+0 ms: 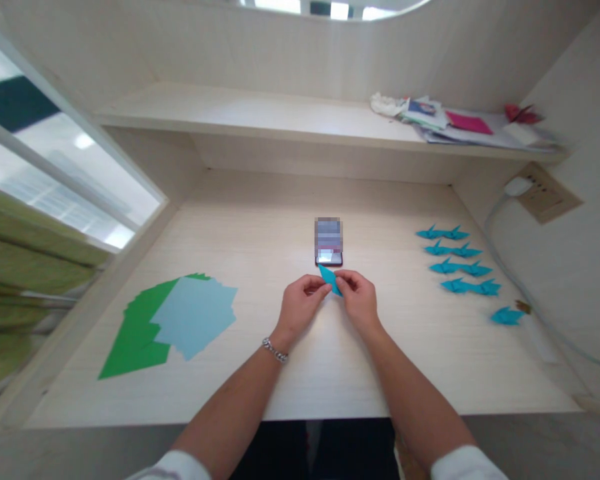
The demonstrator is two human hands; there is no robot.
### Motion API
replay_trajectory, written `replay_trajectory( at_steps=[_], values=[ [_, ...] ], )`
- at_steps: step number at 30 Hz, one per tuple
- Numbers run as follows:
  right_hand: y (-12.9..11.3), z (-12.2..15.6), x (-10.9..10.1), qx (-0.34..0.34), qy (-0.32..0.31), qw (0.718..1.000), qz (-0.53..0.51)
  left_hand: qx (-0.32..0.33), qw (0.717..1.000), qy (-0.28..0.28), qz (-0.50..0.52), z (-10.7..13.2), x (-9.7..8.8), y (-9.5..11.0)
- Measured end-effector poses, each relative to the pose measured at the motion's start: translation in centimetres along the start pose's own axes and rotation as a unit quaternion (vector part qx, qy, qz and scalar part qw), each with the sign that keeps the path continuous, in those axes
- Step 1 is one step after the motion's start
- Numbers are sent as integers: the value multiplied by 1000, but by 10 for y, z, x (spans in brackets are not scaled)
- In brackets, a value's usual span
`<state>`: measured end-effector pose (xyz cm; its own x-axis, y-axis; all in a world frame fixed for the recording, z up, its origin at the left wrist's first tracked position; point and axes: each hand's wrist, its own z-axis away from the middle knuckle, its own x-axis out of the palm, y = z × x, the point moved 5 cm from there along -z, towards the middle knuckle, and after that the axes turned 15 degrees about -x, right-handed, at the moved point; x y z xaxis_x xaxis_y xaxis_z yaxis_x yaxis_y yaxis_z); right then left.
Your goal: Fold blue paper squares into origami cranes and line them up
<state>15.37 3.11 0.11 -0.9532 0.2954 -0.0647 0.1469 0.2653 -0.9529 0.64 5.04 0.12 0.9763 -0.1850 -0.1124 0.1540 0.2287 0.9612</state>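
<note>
Between my two hands is a folded piece of blue paper [329,276], narrow and diamond-shaped, its tip pointing up toward the phone. My left hand [303,301] pinches its lower left side between thumb and fingers. On the other side, my right hand [359,297] grips the lower right edge in the same way. Just beyond the paper lies a phone [329,257], its screen blurred out. Far to the right, several folded blue paper cranes [461,268] sit in rows, with a single blue crane [507,316] nearest me.
Green paper sheets [135,340] and light blue sheets [195,317] lie fanned out at the left. A shelf [260,110] spans the back, with papers [467,122] piled at its right. A white cable [510,267] runs down from the wall socket [550,193] along the right side.
</note>
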Motion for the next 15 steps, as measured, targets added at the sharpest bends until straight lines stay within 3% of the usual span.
replay_trajectory(
  at_steps=[4,15],
  values=[
    [-5,4,4,-7,6,1000,4,3,999,30,19,0,-5,0],
    [-10,5,4,-13,37,999,18,5,998,49,47,-1,-6,-3]
  ],
)
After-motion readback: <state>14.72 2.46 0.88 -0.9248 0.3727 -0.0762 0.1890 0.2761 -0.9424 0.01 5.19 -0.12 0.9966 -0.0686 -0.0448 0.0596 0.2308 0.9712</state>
